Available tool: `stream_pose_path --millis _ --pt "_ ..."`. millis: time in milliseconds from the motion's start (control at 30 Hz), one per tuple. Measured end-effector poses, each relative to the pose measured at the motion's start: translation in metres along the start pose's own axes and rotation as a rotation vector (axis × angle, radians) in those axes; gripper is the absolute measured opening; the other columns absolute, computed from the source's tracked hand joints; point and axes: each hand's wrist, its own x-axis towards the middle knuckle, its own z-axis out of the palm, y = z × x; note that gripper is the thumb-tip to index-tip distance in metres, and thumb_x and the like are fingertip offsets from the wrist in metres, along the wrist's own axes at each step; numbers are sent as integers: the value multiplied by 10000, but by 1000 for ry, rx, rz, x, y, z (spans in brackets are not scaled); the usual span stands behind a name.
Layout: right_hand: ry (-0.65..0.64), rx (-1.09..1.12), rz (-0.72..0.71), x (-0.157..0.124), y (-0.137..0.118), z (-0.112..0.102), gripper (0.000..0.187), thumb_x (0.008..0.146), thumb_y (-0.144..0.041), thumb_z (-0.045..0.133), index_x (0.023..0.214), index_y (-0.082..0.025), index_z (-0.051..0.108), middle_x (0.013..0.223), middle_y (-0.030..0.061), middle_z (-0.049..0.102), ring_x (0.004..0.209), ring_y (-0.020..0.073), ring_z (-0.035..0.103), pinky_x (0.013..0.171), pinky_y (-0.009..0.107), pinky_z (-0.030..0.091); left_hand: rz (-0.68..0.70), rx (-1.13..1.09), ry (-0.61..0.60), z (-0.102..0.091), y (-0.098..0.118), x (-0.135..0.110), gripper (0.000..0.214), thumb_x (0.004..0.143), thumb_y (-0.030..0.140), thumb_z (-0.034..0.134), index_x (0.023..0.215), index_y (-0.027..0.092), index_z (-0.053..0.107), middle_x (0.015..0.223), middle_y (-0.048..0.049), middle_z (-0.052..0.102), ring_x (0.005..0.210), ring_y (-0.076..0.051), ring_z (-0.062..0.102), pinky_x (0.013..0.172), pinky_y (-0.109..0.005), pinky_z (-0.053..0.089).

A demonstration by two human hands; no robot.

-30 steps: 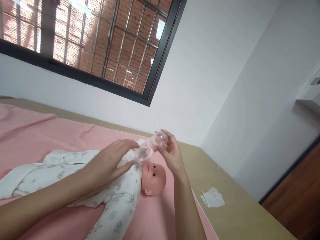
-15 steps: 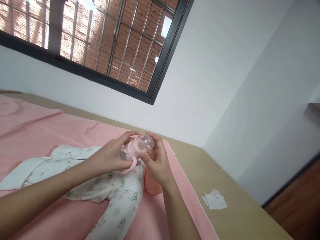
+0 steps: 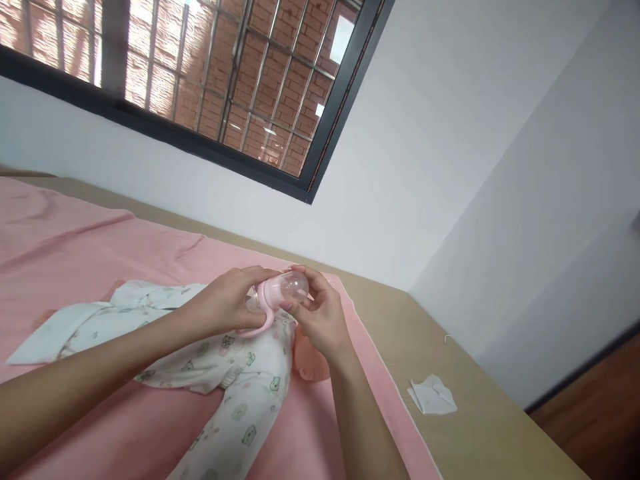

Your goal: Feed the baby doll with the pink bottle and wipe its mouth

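Note:
Between my two hands is a baby bottle (image 3: 271,292) with a pink collar, pink handles and a clear dome cap, tilted with its cap to the right. My left hand (image 3: 231,300) is closed around the bottle's body and handle. With thumb and fingers, my right hand (image 3: 320,310) grips the clear cap end. Below them a baby doll (image 3: 311,357) lies on its back, its head partly hidden behind my right wrist. It wears a white patterned outfit (image 3: 245,393), which my left forearm crosses.
A pink blanket (image 3: 65,233) lies under the doll on a tan surface (image 3: 480,427). To the right rests a folded white cloth (image 3: 433,395). Behind stand a white wall (image 3: 380,220) and a dark-framed window (image 3: 300,190) with bars.
The bottle has turned slightly, its cap pointing more level to the right. Both hands keep their hold on it. The view has shifted a little.

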Motion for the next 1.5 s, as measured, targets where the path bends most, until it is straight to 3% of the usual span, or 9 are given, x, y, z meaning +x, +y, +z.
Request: stream_pose_path --millis 200,500,933,1233,1367,1433,1500 --pt "-18 -1 -2 0 0 -1 502 615 -330 839 1065 -255 631 1154 31 633 1076 187 595 950 357 520 0 24 -25 -2 3 0 432 651 199 567 1069 233 670 953 -4 694 831 -202 625 651 -252 448" --pt "-33 4 5 1 1 -1 490 625 -352 836 1061 -256 635 1148 34 633 1108 204 584 957 372 509 47 59 -10 2 -13 3 421 668 227 600 1080 275 674 986 14 708 854 -209 637 701 -275 457" --pt "-19 28 20 2 4 -3 501 612 -329 846 1064 -244 647 1147 38 647 1112 210 590 959 367 512 32 84 -34 0 -12 4 430 646 188 577 1054 268 690 932 19 715 810 -209 641 692 -281 450" --pt "52 11 -29 4 6 -2 520 636 -339 829 1108 -256 627 1232 58 628 1161 226 577 992 403 500 22 8 -28 -3 -15 7 561 658 197 571 1212 262 632 1122 9 697 959 -222 650 740 -261 487" --pt "285 -56 -143 16 16 -33 570 675 -368 788 1190 -239 582 1281 81 602 1166 217 569 1006 399 474 -89 100 67 -14 -26 12 592 643 218 582 1235 207 602 1181 -29 674 1049 -262 624 830 -288 483" --pt "428 -123 -169 24 30 -64 631 686 -374 759 1259 -224 543 1327 97 568 1184 213 556 1034 401 444 -151 152 134 -22 -35 16 606 666 262 598 1270 204 569 1172 -37 675 1045 -281 618 843 -308 476" --pt "540 -234 -108 29 51 -99 696 694 -364 711 1334 -197 494 1327 123 556 1173 218 556 1023 416 443 -218 194 200 -29 -46 19 647 708 307 604 1340 214 501 1197 -40 658 1045 -283 605 853 -324 464"
